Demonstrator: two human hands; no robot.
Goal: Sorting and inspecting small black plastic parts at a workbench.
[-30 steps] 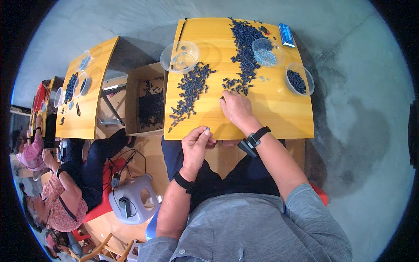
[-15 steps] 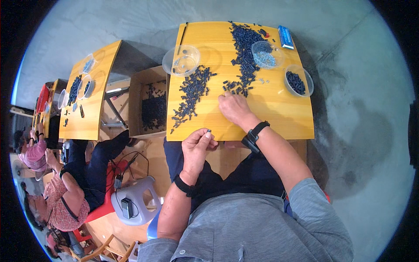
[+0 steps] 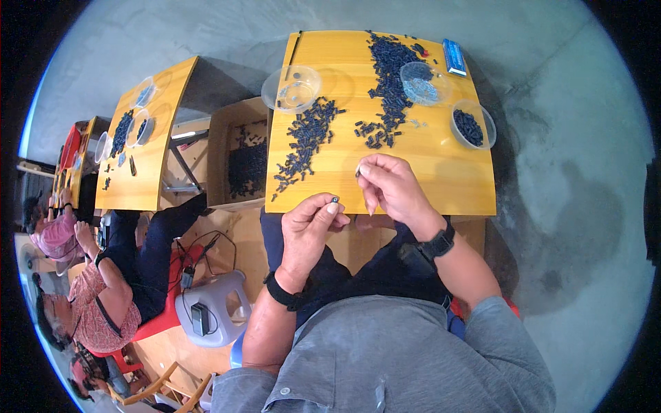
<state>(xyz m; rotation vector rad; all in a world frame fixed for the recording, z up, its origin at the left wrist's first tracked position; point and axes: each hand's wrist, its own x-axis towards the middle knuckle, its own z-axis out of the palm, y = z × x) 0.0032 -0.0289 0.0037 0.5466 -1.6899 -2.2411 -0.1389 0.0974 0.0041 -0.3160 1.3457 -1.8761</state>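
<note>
My left hand is closed in a pinch near the table's front edge, with a small black cylindrical piece between thumb and forefinger, its end showing a pale ring. To its right and a little farther off, my right hand hovers above the tabletop. A tiny dark piece shows at its pinched fingertips, too small to make out fully. Beyond the hands lies a long heap of black cylindrical pieces; a second, looser heap spreads along the left side of the yellow table.
A nearly bare clear bowl stands at the left, one with small bluish parts at the back right, one with black pieces at the right edge. A blue box lies behind. Left are a cardboard box and a seated co-worker.
My right hand has drawn back from the heap toward my left hand and holds a tiny dark piece. The left hand keeps its pinch on the black piece, nearly in place.
</note>
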